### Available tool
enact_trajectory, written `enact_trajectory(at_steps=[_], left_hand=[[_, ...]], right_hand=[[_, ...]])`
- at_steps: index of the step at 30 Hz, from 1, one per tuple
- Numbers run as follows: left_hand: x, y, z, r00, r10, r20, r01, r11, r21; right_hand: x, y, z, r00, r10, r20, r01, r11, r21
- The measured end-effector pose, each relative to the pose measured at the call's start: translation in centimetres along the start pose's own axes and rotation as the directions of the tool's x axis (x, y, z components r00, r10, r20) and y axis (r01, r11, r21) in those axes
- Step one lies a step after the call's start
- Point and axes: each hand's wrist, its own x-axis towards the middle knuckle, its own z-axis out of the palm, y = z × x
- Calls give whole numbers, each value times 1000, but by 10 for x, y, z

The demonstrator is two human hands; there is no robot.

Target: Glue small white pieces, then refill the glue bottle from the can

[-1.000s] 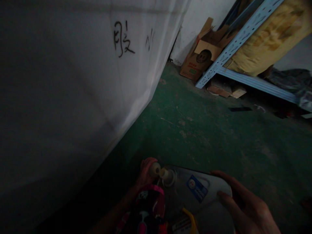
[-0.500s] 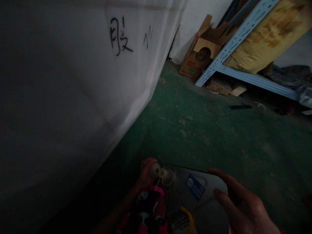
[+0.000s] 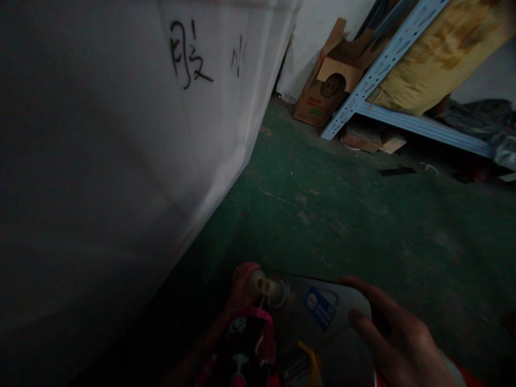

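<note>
My left hand (image 3: pixel 242 282) is wrapped round a small whitish bottle (image 3: pixel 255 280) low in the head view. A metal can (image 3: pixel 346 344) with a blue label (image 3: pixel 320 307) is gripped at its far right edge by my right hand (image 3: pixel 407 344), thumb on the near face. The can's pale spout (image 3: pixel 274 291) meets the bottle's mouth, seeming to touch it. A yellow strip, perhaps a handle, (image 3: pixel 312 361) lies across the can's lower part. Black and pink patterned cloth (image 3: pixel 252 338) covers part of the view between forearm and can. Whether liquid flows is too dark to tell.
A large white container (image 3: pixel 133 140) with handwritten black characters fills the left side. Behind the green floor (image 3: pixel 306 215) stand an open cardboard box (image 3: pixel 322 91) and a blue metal shelf (image 3: pixel 427 129) bearing a yellow sack (image 3: pixel 435 64).
The can and my right hand have shifted slightly left, and the spout has come closer to the bottle's mouth. The camera view has moved a little. Both holds are unchanged.
</note>
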Motion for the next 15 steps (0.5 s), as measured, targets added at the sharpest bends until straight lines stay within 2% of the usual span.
enact_trajectory(at_steps=[7, 12, 15], left_hand=[[-4, -11, 4, 1000, 3, -16, -3, 1000, 4], [-7, -12, 2, 1000, -6, -18, 6, 1000, 3], [-8, -11, 1, 1000, -13, -19, 13, 1000, 6]], right_hand=[[-6, -3, 8, 998, 60, 0, -60, 998, 10], [-3, 10, 6, 994, 0, 107, 1, 1000, -2], [0, 12, 8, 994, -14, 112, 16, 1000, -22]])
